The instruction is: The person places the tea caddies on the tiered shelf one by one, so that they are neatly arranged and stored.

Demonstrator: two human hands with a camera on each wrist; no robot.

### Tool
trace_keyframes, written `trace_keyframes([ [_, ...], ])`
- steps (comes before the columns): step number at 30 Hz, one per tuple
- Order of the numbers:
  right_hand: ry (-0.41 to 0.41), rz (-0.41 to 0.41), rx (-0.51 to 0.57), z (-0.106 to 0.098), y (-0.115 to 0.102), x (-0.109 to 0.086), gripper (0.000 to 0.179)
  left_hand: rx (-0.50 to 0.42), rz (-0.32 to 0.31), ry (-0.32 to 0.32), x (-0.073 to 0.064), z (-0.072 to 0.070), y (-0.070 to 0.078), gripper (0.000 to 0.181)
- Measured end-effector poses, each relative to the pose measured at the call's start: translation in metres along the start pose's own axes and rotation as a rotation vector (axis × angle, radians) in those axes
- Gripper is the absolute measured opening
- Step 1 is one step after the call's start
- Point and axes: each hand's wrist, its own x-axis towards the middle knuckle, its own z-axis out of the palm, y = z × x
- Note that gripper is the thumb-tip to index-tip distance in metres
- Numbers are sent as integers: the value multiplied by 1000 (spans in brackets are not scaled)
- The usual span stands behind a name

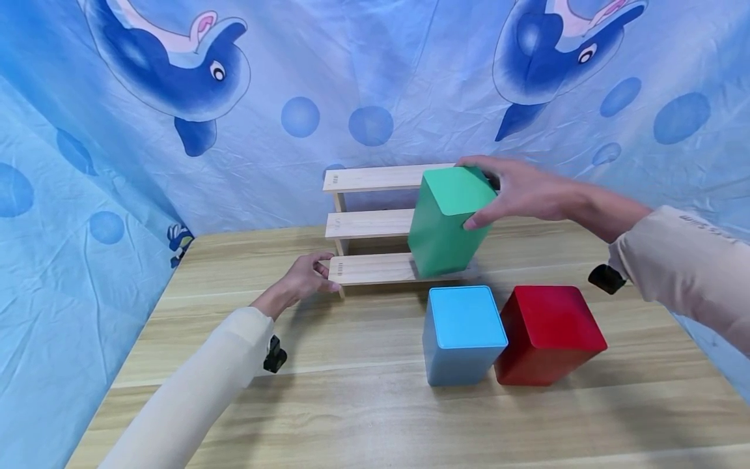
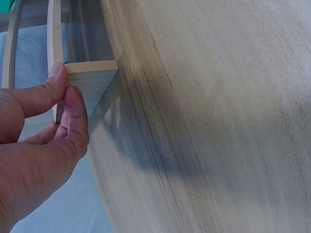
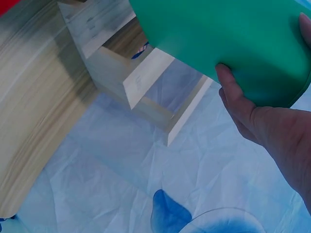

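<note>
A green box is gripped near its top by my right hand, thumb on the front side and fingers across the back. The box is held tilted in front of a three-step wooden rack, overlapping the right part of its steps in the head view. My left hand pinches the left end of the lowest step between thumb and fingers. In the left wrist view, the thumb lies on the edge of that step board. The right wrist view shows the green box beside the rack's right end.
A light blue box stands in front of the rack, with a red box close to its right. All rest on a wood-grain table. Behind the rack hangs a blue cloth printed with dolphins, close to the table's back edge.
</note>
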Motion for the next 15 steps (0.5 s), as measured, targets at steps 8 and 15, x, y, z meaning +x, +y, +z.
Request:
trace_keyframes([
  [8,-16,5,53,8,-9,10,97,7,-5,-5,1,0,1,79],
  [15,-16,-17,61,19,-18,20,98,0,-15,5,2,0,0,79],
])
